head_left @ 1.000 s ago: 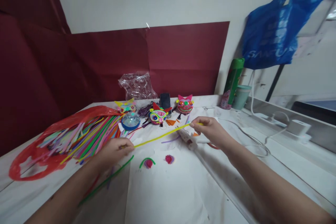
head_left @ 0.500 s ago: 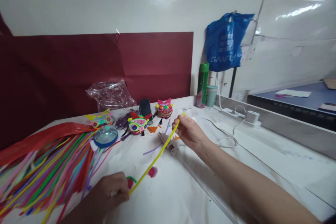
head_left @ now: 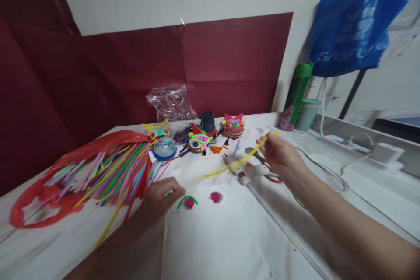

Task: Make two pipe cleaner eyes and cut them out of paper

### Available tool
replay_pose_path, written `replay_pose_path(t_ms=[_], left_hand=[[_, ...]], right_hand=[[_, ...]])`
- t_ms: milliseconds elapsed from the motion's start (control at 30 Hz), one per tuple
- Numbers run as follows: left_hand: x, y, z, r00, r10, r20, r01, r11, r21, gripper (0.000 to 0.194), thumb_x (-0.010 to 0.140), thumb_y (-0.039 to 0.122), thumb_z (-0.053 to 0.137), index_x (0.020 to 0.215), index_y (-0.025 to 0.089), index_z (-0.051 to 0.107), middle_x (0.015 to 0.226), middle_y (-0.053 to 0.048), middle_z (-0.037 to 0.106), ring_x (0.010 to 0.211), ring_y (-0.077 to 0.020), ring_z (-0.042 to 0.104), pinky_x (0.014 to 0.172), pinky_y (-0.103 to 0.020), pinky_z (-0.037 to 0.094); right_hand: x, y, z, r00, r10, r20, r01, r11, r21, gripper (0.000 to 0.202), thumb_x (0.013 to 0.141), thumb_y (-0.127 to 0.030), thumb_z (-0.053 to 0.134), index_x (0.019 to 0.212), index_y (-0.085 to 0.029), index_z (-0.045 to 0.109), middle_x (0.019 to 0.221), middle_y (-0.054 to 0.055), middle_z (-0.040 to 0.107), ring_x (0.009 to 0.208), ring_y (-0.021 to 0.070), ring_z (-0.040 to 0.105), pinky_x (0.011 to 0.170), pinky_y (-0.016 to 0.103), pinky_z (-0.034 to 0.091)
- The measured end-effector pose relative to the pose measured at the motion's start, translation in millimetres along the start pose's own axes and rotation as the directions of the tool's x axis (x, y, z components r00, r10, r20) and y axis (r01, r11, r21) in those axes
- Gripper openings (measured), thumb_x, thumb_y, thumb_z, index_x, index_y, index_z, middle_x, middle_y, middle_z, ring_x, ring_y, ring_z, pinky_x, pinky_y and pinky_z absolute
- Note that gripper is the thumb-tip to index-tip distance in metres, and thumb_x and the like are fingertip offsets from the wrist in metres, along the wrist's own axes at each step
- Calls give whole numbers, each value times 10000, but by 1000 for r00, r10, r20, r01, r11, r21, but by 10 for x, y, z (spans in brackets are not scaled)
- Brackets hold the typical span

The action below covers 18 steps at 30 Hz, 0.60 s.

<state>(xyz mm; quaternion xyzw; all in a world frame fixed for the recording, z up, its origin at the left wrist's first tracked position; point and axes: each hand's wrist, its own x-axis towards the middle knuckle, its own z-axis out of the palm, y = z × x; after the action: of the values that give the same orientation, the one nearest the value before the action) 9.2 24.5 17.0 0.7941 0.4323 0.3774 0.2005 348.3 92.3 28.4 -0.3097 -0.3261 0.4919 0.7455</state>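
My right hand (head_left: 280, 153) pinches one end of a yellow pipe cleaner (head_left: 243, 160), whose free end is smeared by motion and points left. Over the left part of the white paper is my left hand (head_left: 167, 192), its fingers closed; a small pale bit shows in them, too small to name. Beside it on the paper lies a red and purple piece (head_left: 189, 203) with a green strip (head_left: 181, 200) curved along its top. A similar round piece (head_left: 215, 197) lies to its right. Under the yellow pipe cleaner is a white glue gun (head_left: 241, 175).
A red plastic bag (head_left: 108, 142) holds many coloured pipe cleaners (head_left: 111, 179) at left. Decorated animal heads (head_left: 200, 142), a blue round dish (head_left: 164, 149) and a phone (head_left: 208, 121) stand behind. Scissors (head_left: 274, 178) lie near my right hand; a power strip (head_left: 357, 151) runs along the right.
The yellow pipe cleaner has left my left hand and now hangs from my right hand alone. The view has turned left, bringing more of the red bag into sight.
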Motion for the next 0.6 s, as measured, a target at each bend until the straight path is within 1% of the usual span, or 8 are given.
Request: replay_pose_path(t_ms=[100, 167, 233, 300, 367, 467, 533, 600], left_hand=[[6, -41, -33, 992, 35, -121, -33, 999, 24, 276, 816, 313, 534, 570, 188, 529, 581, 18, 518, 577, -125, 507, 584, -239, 406], [18, -85, -51, 987, -16, -159, 20, 1000, 23, 253, 815, 324, 531, 603, 188, 552, 613, 14, 544, 606, -131, 523, 597, -240, 416], [32, -125, -51, 977, -106, -186, 108, 994, 2, 247, 815, 359, 528, 644, 189, 584, 629, 13, 566, 620, -136, 534, 594, -238, 423], [40, -140, -28, 961, -188, -202, 185, 982, -33, 263, 814, 399, 529, 668, 191, 600, 618, 17, 568, 610, -137, 533, 573, -234, 422], [34, -118, 8, 960, -213, -184, 204, 977, -71, 266, 805, 420, 538, 696, 192, 620, 627, 12, 587, 616, -143, 548, 568, -236, 429], [-7, -17, 64, 984, -162, -68, 156, 983, -94, 239, 801, 398, 554, 779, 189, 668, 746, -28, 665, 708, -169, 602, 635, -257, 462], [-50, 77, 104, 990, -136, 36, 139, 982, -125, 246, 810, 387, 553, 827, 179, 682, 789, -48, 682, 750, -179, 619, 677, -272, 473], [-93, 173, 151, 983, -132, 128, 153, 973, -174, 267, 806, 392, 554, 862, 163, 680, 789, -56, 680, 760, -184, 621, 695, -283, 478]], right_hand=[[94, -74, -62, 996, -24, -90, 29, 998, 54, 167, 778, -236, 691, 697, -199, 549, 603, -30, 607, 545, 96, 601, 480, 178, 514], [114, -163, -67, 993, -39, -112, 46, 997, 59, 168, 766, -226, 698, 695, -193, 550, 602, -36, 602, 533, 79, 589, 481, 157, 503], [64, -239, -23, 999, -12, -35, 13, 1000, 16, 207, 733, -255, 731, 687, -188, 540, 592, -43, 592, 497, 70, 561, 460, 156, 480], [-74, -271, 71, 986, 74, 149, -59, 993, -105, 270, 705, -329, 754, 675, -186, 526, 554, -51, 564, 437, 67, 508, 422, 171, 441], [-287, -242, 200, 912, 222, 345, -121, 949, -291, 337, 710, -438, 730, 653, -184, 514, 485, -62, 510, 365, 58, 418, 376, 184, 377], [-667, -102, 390, 739, 464, 488, -167, 829, -534, 365, 718, -503, 700, 706, -174, 542, 538, -46, 549, 372, 53, 390, 353, 172, 294], [-898, 22, 473, 664, 547, 510, -113, 747, -655, 350, 761, -500, 656, 719, -171, 544, 543, -49, 532, 398, 54, 384, 385, 175, 296], [-1079, 144, 509, 622, 553, 555, 16, 699, -715, 318, 816, -456, 605, 699, -168, 538, 546, -53, 495, 437, 59, 375, 420, 180, 291]])
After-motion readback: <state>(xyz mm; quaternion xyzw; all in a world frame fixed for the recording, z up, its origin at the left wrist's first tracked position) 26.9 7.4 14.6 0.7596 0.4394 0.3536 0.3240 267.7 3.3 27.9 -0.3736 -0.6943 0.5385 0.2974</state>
